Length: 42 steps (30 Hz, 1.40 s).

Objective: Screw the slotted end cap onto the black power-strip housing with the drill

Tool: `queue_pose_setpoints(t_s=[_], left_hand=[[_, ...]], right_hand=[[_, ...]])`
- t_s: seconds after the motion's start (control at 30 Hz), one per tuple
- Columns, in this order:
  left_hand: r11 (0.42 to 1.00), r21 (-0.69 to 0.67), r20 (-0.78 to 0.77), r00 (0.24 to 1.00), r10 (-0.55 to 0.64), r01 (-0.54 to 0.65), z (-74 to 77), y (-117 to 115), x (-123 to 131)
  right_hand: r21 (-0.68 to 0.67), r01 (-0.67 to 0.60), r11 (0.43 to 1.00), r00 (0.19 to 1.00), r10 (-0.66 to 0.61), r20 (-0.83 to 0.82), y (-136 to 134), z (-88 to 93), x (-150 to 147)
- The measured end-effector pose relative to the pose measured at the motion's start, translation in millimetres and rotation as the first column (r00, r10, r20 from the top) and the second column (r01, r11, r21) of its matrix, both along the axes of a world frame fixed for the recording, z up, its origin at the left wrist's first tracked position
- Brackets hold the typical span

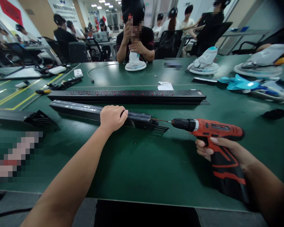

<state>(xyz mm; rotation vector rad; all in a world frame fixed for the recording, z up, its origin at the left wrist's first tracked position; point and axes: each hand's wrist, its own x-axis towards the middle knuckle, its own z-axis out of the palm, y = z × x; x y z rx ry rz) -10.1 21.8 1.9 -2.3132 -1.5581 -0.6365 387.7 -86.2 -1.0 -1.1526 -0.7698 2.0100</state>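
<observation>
My left hand (112,118) wraps over a long black bar-shaped housing (78,109) lying on the green table (142,167). Red and black is the power drill (217,127) in my right hand (217,146), whose fingers close round its handle below the body. The drill points left, and its long thin bit reaches the right end of the housing, where several dark prongs stick out. Whether the bit tip is inside the end or just beside it cannot be made out. Behind the housing lies a black power strip (125,97) with a row of small red dots.
Another dark housing (11,116) lies at the left. Across the table a person holds a white fan part (135,64). Two more white fan units (204,63) stand back right, near blue fan blades (239,82). A black object (274,114) lies at the right.
</observation>
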Motion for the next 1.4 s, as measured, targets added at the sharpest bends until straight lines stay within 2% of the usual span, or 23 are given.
queue_pose_setpoints(t_s=[0.27,0.93,1.0,1.13,1.4], left_hand=[[1.000,-0.021,0.003,1.000,0.000,0.000,1.1,0.9,-0.3],[1.000,-0.009,-0.015,1.000,0.001,-0.001,0.3,0.8,-0.4],[1.000,-0.015,-0.020,1.000,0.003,-0.004,0.7,0.8,-0.4],[1.000,-0.029,-0.015,1.000,0.004,-0.004,1.8,0.9,-0.5],[0.999,-0.047,-0.012,1.000,0.002,-0.002,2.2,1.5,0.2]], right_hand=[[0.041,0.058,0.997,0.998,-0.058,-0.004,0.0,2.7,-4.9],[-0.050,0.054,0.997,0.987,-0.061,-0.151,-0.1,-2.9,0.5],[-0.078,0.059,0.995,0.989,-0.069,-0.134,-0.7,-2.4,0.9],[-0.081,0.155,0.985,0.987,-0.158,-0.023,-1.4,-1.0,1.2],[0.015,0.123,0.992,0.989,-0.124,0.082,-0.2,2.8,0.1]])
